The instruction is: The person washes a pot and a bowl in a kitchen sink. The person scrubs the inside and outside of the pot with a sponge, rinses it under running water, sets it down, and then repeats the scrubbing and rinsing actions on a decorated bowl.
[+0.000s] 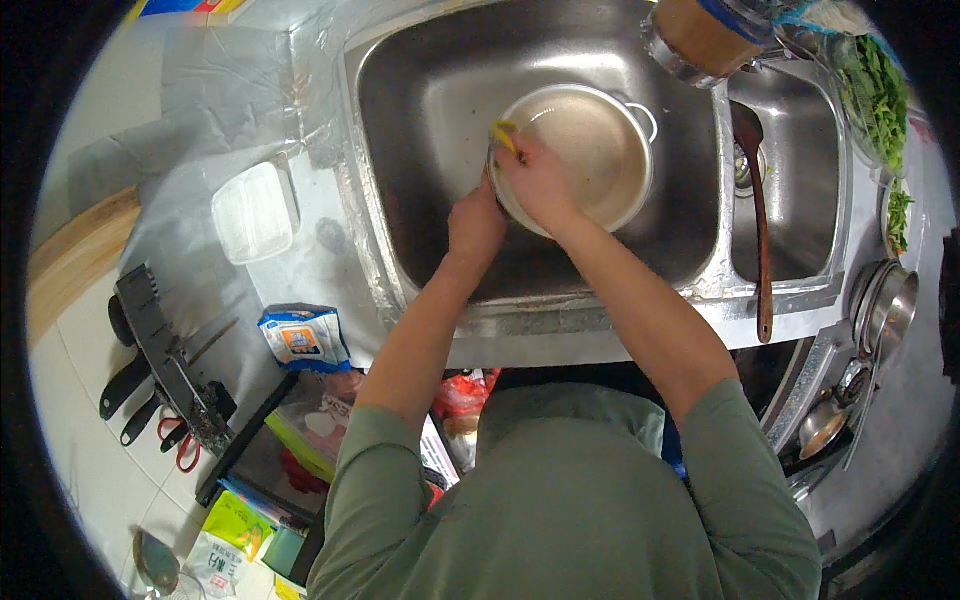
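A round pot [592, 150] with a pale rim and a loop handle on its right stands in the large steel sink basin [420, 97]. Its inside is light beige and looks wet. My left hand [478, 225] grips the pot's left side from outside, its fingertips hidden behind the wall. Over the left rim, my right hand [538, 180] reaches in with its fingers closed on a small yellow cleaning pad [503, 135]. Part of the pad is covered by the fingers, so its exact kind is unclear.
A brown ladle [762, 240] lies across the small basin [802, 225]. A jar-like container [701, 37] overhangs the divider. Left are a plastic box [255, 214], a wipes packet [304, 339] and a knife rack [169, 352]. Greens [874, 97] and steel bowls [889, 307] are right.
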Tool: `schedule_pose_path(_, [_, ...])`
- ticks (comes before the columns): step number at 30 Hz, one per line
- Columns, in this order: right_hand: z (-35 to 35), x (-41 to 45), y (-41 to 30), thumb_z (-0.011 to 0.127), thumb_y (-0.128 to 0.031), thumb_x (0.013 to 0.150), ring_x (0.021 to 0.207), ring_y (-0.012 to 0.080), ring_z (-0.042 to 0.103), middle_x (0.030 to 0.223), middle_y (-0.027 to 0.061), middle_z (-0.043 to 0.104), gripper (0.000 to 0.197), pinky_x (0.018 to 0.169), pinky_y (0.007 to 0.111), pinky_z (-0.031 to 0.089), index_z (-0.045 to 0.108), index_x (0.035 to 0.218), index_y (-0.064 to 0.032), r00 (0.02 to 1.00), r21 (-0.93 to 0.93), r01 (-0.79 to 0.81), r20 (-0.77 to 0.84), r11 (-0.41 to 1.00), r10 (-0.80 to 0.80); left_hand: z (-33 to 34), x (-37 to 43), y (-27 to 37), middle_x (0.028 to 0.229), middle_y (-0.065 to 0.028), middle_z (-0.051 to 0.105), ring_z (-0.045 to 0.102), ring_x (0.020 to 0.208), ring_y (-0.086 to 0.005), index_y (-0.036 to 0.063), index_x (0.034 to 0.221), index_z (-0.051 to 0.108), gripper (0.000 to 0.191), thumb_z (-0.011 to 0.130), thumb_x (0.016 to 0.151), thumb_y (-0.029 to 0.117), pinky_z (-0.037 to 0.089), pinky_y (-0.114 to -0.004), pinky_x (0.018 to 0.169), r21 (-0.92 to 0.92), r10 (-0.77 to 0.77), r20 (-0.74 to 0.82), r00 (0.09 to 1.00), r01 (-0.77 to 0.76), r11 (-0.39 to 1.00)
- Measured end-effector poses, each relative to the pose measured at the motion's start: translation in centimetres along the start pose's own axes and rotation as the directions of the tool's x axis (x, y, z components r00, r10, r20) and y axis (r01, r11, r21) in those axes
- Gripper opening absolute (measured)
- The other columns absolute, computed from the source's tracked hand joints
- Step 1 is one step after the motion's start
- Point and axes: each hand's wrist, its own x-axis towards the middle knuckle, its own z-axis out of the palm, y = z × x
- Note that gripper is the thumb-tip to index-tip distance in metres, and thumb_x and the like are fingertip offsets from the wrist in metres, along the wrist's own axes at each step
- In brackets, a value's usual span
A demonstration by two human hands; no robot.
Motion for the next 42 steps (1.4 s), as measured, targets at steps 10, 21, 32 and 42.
schedule_pose_path(10, [-1.1,1.2,0.1,0.059,-0.023,0.087,0.075,0.0299,0.064,0.08,0.0156,0.066,0.023,0.068,0.039,0.048,0.067,0.099,-0.0049,0.899,0.044,-0.414,0.174,0.909,0.401,2.0,0.2,-1.3,0.082,-0.02,0.066,0.066,0.077,-0.0398,0.0062,0.124,0.049,0.039,0.053,0.086,0.014,0.053,-0.05,0.069,0.107,0.059,-0.105,0.993,-0.047,0.993])
schedule_pose_path(21, [-3.9,-3.2,1.9,0.057,-0.026,0.088,0.075,0.0283,0.062,0.083,0.0178,0.064,0.025,0.07,0.04,0.047,0.066,0.097,-0.0042,0.811,-0.412,0.236,0.582,0.88,0.055,1.7,0.4,-2.1,0.083,-0.0197,0.066,0.065,0.076,-0.04,0.01,0.134,0.041,0.049,0.05,0.086,0.011,0.052,-0.05,0.068,0.081,0.108,-0.138,0.984,-0.098,0.992])
schedule_pose_path(32, [-1.8,-4.2,2.2,0.058,-0.021,0.084,0.086,0.0364,0.062,0.095,0.0176,0.066,0.025,0.076,0.045,0.05,0.066,0.1,-0.0034,0.961,-0.098,0.1,0.269,0.99,-0.07,2.2,0.4,-2.1,0.087,-0.0208,0.065,0.064,0.079,-0.0409,0.0115,0.134,0.04,0.048,0.049,0.087,0.013,0.052,-0.051,0.069,0.097,0.064,-0.07,0.995,-0.057,0.994])
schedule_pose_path(42, [-10.6,-3.7,1.7,0.057,-0.022,0.082,0.085,0.0351,0.064,0.087,0.0179,0.067,0.022,0.079,0.047,0.049,0.07,0.096,-0.0101,0.675,-0.601,0.429,0.71,0.674,0.203,0.5,0.3,-1.6,0.086,-0.0218,0.066,0.065,0.078,-0.0418,0.015,0.142,0.032,0.058,0.05,0.086,0.015,0.052,-0.052,0.071,0.055,0.044,-0.088,0.995,-0.039,0.998])
